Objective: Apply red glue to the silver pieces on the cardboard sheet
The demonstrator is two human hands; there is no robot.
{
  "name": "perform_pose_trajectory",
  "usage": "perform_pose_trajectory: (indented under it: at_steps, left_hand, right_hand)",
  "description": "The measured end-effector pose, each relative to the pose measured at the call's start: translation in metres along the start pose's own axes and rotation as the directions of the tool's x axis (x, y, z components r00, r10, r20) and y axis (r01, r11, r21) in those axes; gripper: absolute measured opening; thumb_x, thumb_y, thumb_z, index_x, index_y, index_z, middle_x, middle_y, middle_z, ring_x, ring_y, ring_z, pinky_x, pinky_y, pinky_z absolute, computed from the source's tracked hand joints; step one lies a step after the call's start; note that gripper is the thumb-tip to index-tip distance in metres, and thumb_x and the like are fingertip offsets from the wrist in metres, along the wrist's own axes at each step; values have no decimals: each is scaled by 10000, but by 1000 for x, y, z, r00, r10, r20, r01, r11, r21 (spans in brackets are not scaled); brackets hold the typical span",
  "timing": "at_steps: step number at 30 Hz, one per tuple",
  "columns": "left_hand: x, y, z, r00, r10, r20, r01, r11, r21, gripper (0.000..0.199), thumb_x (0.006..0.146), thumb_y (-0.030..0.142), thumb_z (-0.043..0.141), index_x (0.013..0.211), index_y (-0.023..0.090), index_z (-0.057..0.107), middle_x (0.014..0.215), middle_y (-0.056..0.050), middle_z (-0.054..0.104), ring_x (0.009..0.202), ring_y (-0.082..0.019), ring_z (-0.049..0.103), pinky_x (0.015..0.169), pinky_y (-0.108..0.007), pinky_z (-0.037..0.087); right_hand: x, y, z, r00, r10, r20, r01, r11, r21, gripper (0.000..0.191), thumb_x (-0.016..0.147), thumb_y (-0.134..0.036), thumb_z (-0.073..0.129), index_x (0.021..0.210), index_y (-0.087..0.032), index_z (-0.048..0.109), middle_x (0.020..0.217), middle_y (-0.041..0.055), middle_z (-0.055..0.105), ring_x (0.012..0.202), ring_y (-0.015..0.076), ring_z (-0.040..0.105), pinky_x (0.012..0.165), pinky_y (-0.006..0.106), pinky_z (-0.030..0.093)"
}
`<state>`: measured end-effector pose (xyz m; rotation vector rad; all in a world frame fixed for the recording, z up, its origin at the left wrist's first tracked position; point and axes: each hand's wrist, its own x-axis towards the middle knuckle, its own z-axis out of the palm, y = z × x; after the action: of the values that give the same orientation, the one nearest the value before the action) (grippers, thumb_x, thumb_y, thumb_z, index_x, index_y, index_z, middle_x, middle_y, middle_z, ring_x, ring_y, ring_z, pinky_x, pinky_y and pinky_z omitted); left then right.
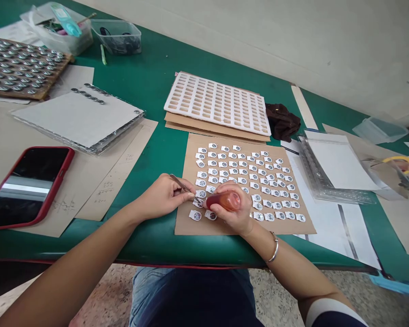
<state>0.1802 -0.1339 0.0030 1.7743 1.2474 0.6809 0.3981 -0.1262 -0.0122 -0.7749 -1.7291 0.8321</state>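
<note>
A brown cardboard sheet (238,228) lies near the table's front edge, bearing rows of small white tabs with round dark emblems (195,215). My left hand (163,195) pinches metal tweezers (179,181), whose tips reach down to a tab in the left part of the sheet. Wrapped in my right hand (236,213) is a reddish, translucent bottle (225,200), tilted with its narrow end toward the same tab. The two hands are close together but apart. Fingers of my right hand hide some tabs beneath.
Behind the sheet sits a white grid tray (218,102) on cardboard. A red-cased phone (27,186) lies left, below a plastic-wrapped board (78,118). Plastic bags (341,159) and papers lie right. Plastic boxes (117,38) and a board of metal discs (17,68) stand back left.
</note>
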Motion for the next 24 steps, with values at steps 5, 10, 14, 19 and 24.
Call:
perform_pose_trajectory:
  at_steps: [5, 10, 14, 19, 24]
  left_hand:
    - [0, -1, 1, 1000, 9, -7, -9, 1000, -20, 209, 818, 313, 569, 872, 166, 708, 903, -55, 718, 785, -190, 670, 628, -258, 538]
    - [-1, -1, 2, 1000, -1, 2, 1, 1000, -25, 211, 818, 319, 570, 870, 163, 702, 912, -56, 715, 796, -193, 670, 618, -260, 535]
    - [0, 1, 1, 1000, -14, 15, 14, 1000, -19, 219, 818, 326, 566, 871, 163, 703, 915, -57, 715, 796, -195, 669, 604, -257, 529]
    - [0, 4, 0, 1000, -1, 3, 1, 1000, -21, 209, 799, 328, 586, 851, 169, 711, 901, -60, 720, 786, -201, 667, 594, -256, 522]
    - [0, 4, 0, 1000, -5, -8, 5, 999, -39, 215, 794, 337, 590, 844, 169, 715, 894, -65, 722, 766, -200, 667, 587, -259, 520]
  right_hand:
    - [0, 1, 1, 999, -33, 3, 33, 999, -15, 292, 708, -319, 736, 934, -221, 580, 804, 39, 611, 732, 193, 599, 649, 365, 514]
    - [0, 1, 1, 998, -54, 9, 54, 998, -32, 302, 715, -328, 732, 948, -217, 575, 804, 42, 616, 732, 192, 600, 646, 365, 520]
    - [0, 1, 1, 997, -78, 5, 79, 996, -35, 305, 717, -336, 730, 948, -214, 573, 797, 42, 614, 726, 192, 597, 636, 366, 522]
    - [1, -1, 1, 998, -69, 12, 69, 997, -45, 287, 728, -345, 719, 943, -221, 574, 794, 40, 611, 718, 188, 598, 630, 359, 521]
    - [1, -2, 0, 998, -58, 25, 59, 998, -32, 279, 720, -338, 723, 926, -221, 576, 781, 35, 614, 712, 187, 599, 627, 356, 519]
